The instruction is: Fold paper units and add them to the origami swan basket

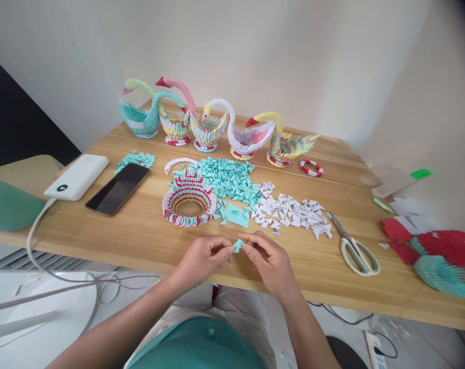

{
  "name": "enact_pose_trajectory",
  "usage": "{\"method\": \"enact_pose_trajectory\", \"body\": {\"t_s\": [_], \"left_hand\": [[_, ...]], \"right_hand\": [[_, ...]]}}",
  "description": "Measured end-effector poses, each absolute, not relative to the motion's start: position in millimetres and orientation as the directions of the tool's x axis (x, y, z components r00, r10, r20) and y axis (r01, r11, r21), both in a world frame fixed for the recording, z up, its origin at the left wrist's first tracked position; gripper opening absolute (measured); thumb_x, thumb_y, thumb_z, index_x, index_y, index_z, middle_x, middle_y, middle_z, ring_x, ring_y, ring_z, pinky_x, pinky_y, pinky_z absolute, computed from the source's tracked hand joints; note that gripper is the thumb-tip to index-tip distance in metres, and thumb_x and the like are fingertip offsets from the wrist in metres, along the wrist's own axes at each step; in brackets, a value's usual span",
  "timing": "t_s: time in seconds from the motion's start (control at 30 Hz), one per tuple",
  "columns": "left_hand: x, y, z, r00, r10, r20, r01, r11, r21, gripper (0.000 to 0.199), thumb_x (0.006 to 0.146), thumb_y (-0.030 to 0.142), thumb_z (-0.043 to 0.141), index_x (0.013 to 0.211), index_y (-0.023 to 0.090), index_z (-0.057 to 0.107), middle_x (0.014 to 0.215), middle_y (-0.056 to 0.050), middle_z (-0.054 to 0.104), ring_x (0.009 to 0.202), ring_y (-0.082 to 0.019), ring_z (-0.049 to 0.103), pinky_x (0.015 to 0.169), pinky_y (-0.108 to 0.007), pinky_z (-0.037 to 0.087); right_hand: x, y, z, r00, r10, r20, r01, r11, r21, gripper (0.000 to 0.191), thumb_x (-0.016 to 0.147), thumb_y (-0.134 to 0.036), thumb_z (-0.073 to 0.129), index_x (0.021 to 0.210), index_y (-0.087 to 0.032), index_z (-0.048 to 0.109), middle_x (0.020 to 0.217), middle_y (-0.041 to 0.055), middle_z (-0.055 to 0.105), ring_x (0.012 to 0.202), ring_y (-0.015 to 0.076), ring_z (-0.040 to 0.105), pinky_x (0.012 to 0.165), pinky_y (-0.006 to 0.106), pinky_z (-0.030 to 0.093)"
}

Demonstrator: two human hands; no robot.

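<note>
Between both hands, over the table's front part, is a small folded turquoise paper piece (pixel 238 245). My left hand (pixel 206 254) pinches its left side, and my right hand (pixel 266 260) pinches its right side. Just beyond the hands lies a flat turquoise paper sheet (pixel 238 217). To the left of that stands a round paper basket (pixel 172 197) in red, white and turquoise rows, with a curved white swan neck (pixel 181 161) lying behind it. A heap of turquoise paper triangles (pixel 228 178) spreads behind the sheet, and white paper triangles (pixel 299 212) lie to its right.
Scissors (pixel 355 248) lie right on the wooden table (pixel 305 271). A phone (pixel 119 188) and a cabled white power bank (pixel 78 177) are left. Several paper swans (pixel 251 137) line the back beside a red-white ring (pixel 311 168). Red and turquoise paper pieces (pixel 443 251) sit far right.
</note>
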State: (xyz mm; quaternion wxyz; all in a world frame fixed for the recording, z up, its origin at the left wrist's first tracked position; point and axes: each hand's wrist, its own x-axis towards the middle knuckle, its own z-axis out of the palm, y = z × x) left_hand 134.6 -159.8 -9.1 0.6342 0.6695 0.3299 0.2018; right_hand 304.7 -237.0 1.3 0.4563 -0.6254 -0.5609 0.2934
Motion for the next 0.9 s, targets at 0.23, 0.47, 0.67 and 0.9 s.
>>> {"method": "enact_pose_trajectory", "body": {"t_s": [0.23,0.47,0.67,0.9], "left_hand": [[133.4,-160.3,-3.0,0.72,0.685,-0.116,0.253,-0.103,0.962,0.029,0.088,0.031,0.052,0.066,0.014,0.061,0.058,0.004,0.05,0.055,-0.009,0.039,0.052,-0.021,0.027],[126.8,-161.9,-10.1,0.73,0.683,-0.028,0.133,-0.102,0.986,0.017,0.085,0.026,0.059,0.088,0.014,0.07,0.075,-0.002,0.068,0.065,-0.013,0.056,0.061,-0.021,0.04],[125.4,-162.9,-12.6,0.674,0.719,0.171,0.156,-0.365,0.918,0.015,0.087,0.024,0.061,0.081,0.016,0.072,0.069,-0.002,0.069,0.062,-0.013,0.059,0.061,-0.021,0.04],[124.5,-162.0,-7.9,0.675,0.691,0.257,0.125,-0.45,0.884,0.02,0.09,0.03,0.06,0.082,0.019,0.074,0.072,-0.004,0.072,0.064,-0.015,0.063,0.065,-0.023,0.045]], "right_hand": [[304.1,-233.4,8.8,0.131,0.991,-0.01,0.383,-0.06,-0.922,0.023,0.087,-0.037,0.061,0.076,-0.019,0.069,0.069,0.0009,0.063,0.065,0.0143,0.056,0.06,0.024,0.044],[298.7,-234.2,11.1,0.196,0.972,-0.127,0.197,-0.166,-0.966,0.03,0.084,-0.044,0.062,0.068,-0.018,0.062,0.061,-0.0027,0.054,0.058,0.0113,0.044,0.056,0.023,0.036],[294.3,-235.4,12.1,0.183,0.969,-0.168,0.095,-0.188,-0.978,0.034,0.082,-0.046,0.064,0.065,-0.018,0.059,0.06,-0.0041,0.047,0.057,0.0102,0.038,0.055,0.024,0.03],[292.8,-234.2,11.3,0.174,0.968,-0.179,0.094,-0.197,-0.976,0.035,0.082,-0.048,0.064,0.067,-0.017,0.06,0.059,-0.0035,0.046,0.056,0.0101,0.037,0.053,0.024,0.029]]}}
